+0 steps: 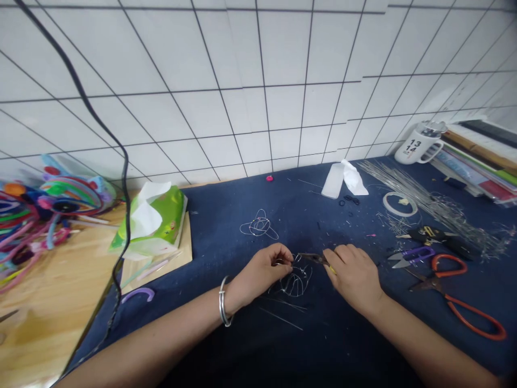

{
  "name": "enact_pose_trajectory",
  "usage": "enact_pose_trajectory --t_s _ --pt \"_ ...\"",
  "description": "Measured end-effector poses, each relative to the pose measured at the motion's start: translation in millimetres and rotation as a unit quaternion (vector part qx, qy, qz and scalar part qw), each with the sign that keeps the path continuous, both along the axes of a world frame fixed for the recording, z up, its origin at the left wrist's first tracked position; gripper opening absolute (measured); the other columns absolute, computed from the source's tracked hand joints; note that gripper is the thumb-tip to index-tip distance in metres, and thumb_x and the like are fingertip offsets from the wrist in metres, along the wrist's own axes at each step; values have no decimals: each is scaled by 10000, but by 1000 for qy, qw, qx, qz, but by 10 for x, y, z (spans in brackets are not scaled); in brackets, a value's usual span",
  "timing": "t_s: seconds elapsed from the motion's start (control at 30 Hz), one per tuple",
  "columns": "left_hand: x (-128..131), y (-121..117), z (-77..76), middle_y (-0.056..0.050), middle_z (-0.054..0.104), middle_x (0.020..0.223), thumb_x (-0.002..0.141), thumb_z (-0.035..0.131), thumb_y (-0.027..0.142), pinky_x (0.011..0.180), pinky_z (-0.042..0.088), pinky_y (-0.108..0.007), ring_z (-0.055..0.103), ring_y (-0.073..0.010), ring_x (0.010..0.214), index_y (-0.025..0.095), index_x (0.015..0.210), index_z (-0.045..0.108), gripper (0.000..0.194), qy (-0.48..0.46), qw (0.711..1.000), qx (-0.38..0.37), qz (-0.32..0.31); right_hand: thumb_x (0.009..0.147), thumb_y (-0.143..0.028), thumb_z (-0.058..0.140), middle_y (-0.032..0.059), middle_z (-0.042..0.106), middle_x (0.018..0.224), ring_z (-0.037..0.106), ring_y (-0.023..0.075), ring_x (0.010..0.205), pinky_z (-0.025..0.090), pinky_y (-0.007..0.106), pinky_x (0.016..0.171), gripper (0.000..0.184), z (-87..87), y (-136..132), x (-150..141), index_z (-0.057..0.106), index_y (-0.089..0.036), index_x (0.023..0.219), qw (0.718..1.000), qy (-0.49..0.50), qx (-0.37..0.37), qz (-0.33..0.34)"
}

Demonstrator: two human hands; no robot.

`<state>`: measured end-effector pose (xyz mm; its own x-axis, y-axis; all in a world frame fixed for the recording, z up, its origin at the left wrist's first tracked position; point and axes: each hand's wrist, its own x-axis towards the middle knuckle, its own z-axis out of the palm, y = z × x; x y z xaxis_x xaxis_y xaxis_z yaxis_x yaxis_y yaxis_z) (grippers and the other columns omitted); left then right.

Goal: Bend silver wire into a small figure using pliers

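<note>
My left hand (269, 269), with a silver bangle at the wrist, pinches a bent wire frame (297, 283) of thin silvery loops. My right hand (355, 275) is closed round the yellow handles of a pair of pliers (313, 258). The jaws point left and meet the wire close to my left fingertips; whether they grip it is too small to tell. Just beyond my hands lies another looped wire shape (259, 225) on the dark blue cloth (226, 215). A few straight wire pieces (283, 315) lie in front of the frame.
To the right are red-handled scissors (456, 291), purple thread snips (412, 257), a wire bundle (420, 194), a white ring-shaped spool (399, 205) and a mug (418, 143). On the left stand a green tissue pack (172, 213) and colourful pipe cleaners (72, 194). A black cable (124, 178) hangs in front.
</note>
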<state>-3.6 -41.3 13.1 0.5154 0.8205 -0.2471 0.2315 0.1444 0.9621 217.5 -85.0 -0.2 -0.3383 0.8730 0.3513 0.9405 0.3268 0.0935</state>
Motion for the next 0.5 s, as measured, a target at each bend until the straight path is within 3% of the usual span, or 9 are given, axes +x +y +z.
enact_pose_trajectory --t_s 0.3,0.5 --pt "-51 60 47 -16 574 801 757 521 175 632 416 -248 527 -119 699 181 865 549 111 30 998 15 -50 825 -258 447 35 484 732 400 163 725 282 305 666 187 -2 3 35 598 -199 917 1000 -6 -16 2" --pt "-40 57 -19 -7 565 741 762 506 158 618 444 -257 577 -128 682 173 864 521 105 3 999 -8 -38 819 -238 456 36 483 726 399 158 728 282 299 669 179 -18 -4 24 604 -192 908 1000 11 -19 19"
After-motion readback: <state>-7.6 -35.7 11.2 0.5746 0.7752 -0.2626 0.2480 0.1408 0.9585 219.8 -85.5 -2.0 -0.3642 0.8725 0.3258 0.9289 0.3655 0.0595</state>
